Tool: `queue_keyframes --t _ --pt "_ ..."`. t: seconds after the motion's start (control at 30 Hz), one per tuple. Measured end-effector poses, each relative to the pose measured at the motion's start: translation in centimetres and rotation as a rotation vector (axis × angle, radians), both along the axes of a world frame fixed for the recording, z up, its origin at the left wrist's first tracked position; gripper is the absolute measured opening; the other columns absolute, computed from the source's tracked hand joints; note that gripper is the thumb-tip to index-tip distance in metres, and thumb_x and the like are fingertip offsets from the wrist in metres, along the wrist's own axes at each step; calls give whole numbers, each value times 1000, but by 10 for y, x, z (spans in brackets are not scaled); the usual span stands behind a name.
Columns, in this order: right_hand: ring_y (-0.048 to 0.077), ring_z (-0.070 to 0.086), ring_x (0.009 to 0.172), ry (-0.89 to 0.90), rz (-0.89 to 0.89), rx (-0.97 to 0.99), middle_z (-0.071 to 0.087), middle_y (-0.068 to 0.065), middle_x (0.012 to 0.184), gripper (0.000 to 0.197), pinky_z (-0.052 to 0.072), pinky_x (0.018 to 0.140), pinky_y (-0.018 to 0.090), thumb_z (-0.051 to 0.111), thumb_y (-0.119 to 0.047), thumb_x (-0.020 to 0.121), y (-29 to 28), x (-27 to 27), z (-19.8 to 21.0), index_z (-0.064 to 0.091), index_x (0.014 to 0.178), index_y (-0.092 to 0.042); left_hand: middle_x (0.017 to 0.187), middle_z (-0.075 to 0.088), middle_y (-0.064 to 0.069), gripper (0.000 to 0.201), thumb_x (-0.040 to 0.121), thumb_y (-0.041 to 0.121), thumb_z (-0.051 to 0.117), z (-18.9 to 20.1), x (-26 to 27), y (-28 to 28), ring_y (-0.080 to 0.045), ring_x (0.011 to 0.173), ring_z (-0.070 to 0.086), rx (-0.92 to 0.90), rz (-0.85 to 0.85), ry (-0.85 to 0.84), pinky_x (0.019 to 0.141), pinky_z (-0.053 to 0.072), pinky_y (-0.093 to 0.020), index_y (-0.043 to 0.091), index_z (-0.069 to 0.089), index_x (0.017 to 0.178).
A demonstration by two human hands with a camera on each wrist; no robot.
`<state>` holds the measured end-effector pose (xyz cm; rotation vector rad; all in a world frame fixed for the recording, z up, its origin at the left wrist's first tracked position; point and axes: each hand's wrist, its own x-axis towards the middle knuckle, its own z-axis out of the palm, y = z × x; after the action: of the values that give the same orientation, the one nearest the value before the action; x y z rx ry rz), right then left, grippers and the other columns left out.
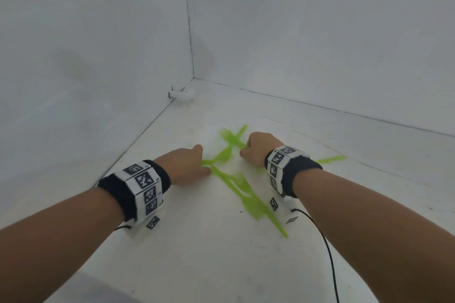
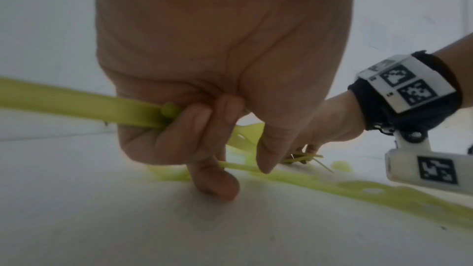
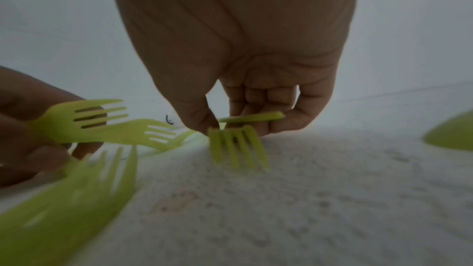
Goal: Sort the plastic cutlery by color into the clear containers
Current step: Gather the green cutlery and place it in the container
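lime-green plastic forks (image 1: pixel 240 186): scattered flat, crossing one another on the white surface | one handle (image 2: pixel 76 106) gripped in curled fingers, lifted | one fork (image 3: pixel 236 145) pinched, tines pointed down at the surface

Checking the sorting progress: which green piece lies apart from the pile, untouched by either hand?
The lone green piece to the right of the right hand; the other green cutlery crosses between the two hands.

Motion blur smears the nearest green forks (image 3: pixel 76 195) in the right wrist view, their tines barely separable. A green piece (image 3: pixel 453 135) is cut off at that frame's right edge, its kind unclear.
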<state>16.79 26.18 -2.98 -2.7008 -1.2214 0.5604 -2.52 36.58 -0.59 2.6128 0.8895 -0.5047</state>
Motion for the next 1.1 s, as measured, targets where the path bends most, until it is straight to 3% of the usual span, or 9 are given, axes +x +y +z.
queue_keyframes --t 0.13,0.23,0.3,0.4,0.5,0.63,0.73,0.87,1.1 --pt "26 59 92 -19 -79 26 59 2 102 30 43 71 32 53 -43 90 -8 6 1 57 105 -18 106 52 -2 35 99 51 50 -2 10 5 -25 97 52 -38 3 -32 76 39 -34 20 38 110" --pt "29 59 94 -39 -106 40 60 6 108 31 44 74 34 49 -38 94 -12 8 2 53 113 -14 103 52 -2 28 100 30 55 -5 14 7 -24 91 52 -78 2 -130 64 36 -31 17 34 113" --pt "30 57 91 -49 -115 55 61 9 110 29 44 73 34 45 -32 97 -13 9 1 49 117 -12 101 61 -7 26 100 20 53 -9 16 9 -27 90 58 -140 58 -229 68 44 -35 13 33 115" --pt "30 57 91 -62 -116 53 63 10 114 25 45 74 34 43 -30 98 -15 12 0 51 113 -12 99 72 -7 19 102 21 50 -12 16 14 -26 98 63 -233 145 -315 85 50 -40 14 41 116" --pt "30 56 96 -56 -131 36 61 10 118 34 47 79 36 41 -35 99 -20 14 2 49 123 -12 90 75 0 14 103 23 49 -9 13 20 -18 93 63 -230 157 -384 74 45 -30 14 59 100" --pt "34 43 119 -227 -108 -143 43 13 131 34 41 92 42 44 -32 97 -29 12 0 52 127 -17 85 69 -6 18 106 31 45 -1 12 25 -19 74 59 -207 62 -478 67 46 -34 19 54 96" --pt "29 41 102 -461 -28 -149 43 5 112 28 30 82 40 46 -21 93 -37 18 1 58 117 -29 77 57 -11 17 106 29 40 1 18 24 -27 68 51 -67 -86 -408 62 39 -39 17 45 96" --pt "23 51 74 -424 7 -77 52 -5 79 25 31 80 38 41 -14 96 -46 22 12 56 108 -31 74 51 -10 15 105 26 36 1 29 26 -32 68 48 45 -157 -384 59 33 -38 16 37 95" --pt "22 50 64 -346 -72 -1 48 0 76 19 38 64 32 40 -12 95 -56 24 20 48 110 -21 91 65 -12 19 104 30 44 -7 47 6 -27 74 57 -205 -50 -468 68 46 -37 13 48 99"
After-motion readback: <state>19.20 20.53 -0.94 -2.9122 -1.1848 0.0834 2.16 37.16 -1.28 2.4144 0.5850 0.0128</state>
